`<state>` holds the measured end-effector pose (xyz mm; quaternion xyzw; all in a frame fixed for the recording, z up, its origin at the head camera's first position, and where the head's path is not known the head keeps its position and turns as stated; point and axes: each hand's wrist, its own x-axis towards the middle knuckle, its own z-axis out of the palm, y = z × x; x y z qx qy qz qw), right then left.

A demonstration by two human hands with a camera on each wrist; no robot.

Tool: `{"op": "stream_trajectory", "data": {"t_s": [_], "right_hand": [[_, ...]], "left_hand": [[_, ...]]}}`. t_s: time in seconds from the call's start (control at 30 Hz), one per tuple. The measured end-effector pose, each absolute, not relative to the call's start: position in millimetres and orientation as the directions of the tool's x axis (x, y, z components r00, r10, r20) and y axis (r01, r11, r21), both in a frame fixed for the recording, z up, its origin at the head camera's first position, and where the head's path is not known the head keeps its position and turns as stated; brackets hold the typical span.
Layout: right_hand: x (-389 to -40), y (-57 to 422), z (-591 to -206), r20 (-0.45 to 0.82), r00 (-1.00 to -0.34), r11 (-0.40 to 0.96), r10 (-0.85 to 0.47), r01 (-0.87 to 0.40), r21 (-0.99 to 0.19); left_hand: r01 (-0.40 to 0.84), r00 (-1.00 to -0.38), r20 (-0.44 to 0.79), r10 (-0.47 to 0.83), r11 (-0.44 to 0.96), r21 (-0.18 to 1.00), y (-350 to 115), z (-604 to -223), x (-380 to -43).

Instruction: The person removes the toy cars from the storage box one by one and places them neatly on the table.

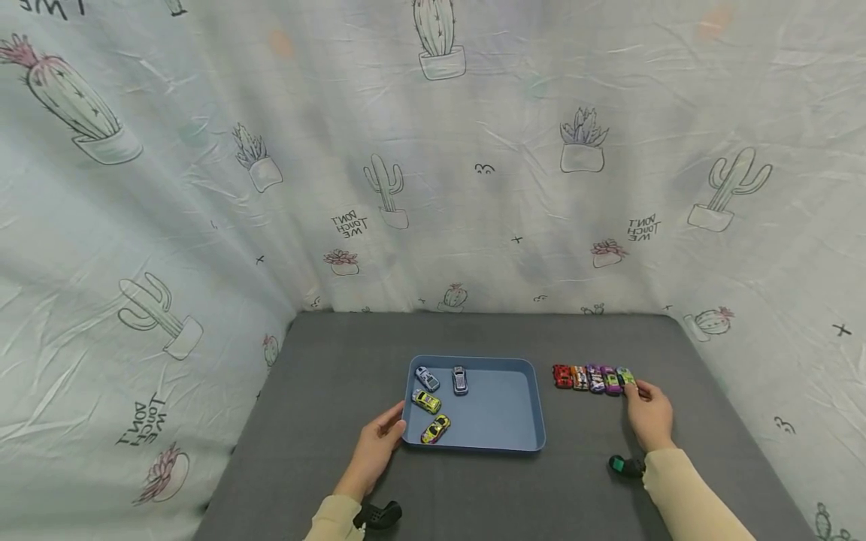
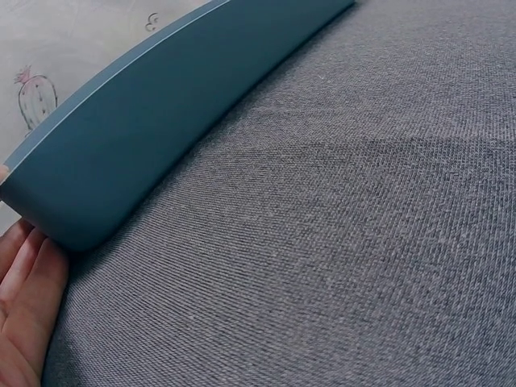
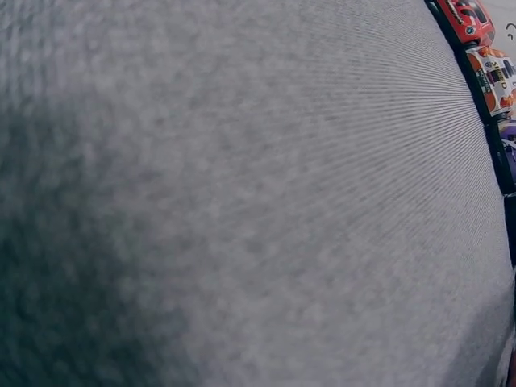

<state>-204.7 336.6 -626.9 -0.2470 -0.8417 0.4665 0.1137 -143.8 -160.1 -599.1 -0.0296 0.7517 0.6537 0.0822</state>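
Observation:
My left hand (image 1: 379, 447) holds the left edge of a blue tray (image 1: 473, 449) near its front corner; in the left wrist view its fingers (image 2: 36, 298) lie against the outer wall. Several toy cars stand in the tray's left half: a pale blue one (image 1: 427, 379), a grey one (image 1: 460, 380), a yellow one (image 1: 426, 401) and a yellow-and-purple one (image 1: 436, 429). On the right, my right hand (image 1: 651, 417) pinches a green-and-blue toy car (image 1: 624, 375) at the right end of a row. The right wrist view does not show that grip.
The row also has a red car (image 1: 562, 376), an orange-and-white car (image 1: 579, 377), a purple-and-white car (image 1: 595, 378) and a purple-and-green car (image 1: 610, 380), side by side on the grey cloth-covered table (image 1: 487, 496). A cactus-print curtain (image 1: 433, 150) hangs behind.

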Motion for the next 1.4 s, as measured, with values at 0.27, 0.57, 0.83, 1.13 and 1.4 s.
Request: {"op": "stream_trajectory", "data": {"t_s": [0.27,0.57,0.83,1.13,1.4], "right_hand": [[-204,336,-631,-0.033,-0.853,0.451,0.52,0.307,-0.838],[-203,338,-629,-0.032,-0.857,0.465,0.514,0.31,-0.829],[-199,342,-622,-0.074,-0.864,0.416,0.497,0.312,-0.854],[-192,333,-608,-0.065,-0.885,0.441,0.461,0.293,-0.848],[-194,296,-584,0.035,-0.966,0.564,0.255,0.12,-0.817]], "left_hand": [[-0.145,-0.986,-0.155,0.058,0.146,0.979,-160,-601,-144],[-0.143,-0.986,-0.153,0.064,0.13,0.981,-159,-600,-144],[-0.14,-0.988,-0.147,0.051,0.116,0.983,-164,-631,-154],[-0.145,-0.987,-0.153,0.044,0.136,0.98,-165,-628,-153],[-0.153,-0.986,-0.161,0.049,0.133,0.979,-165,-629,-154]]}}
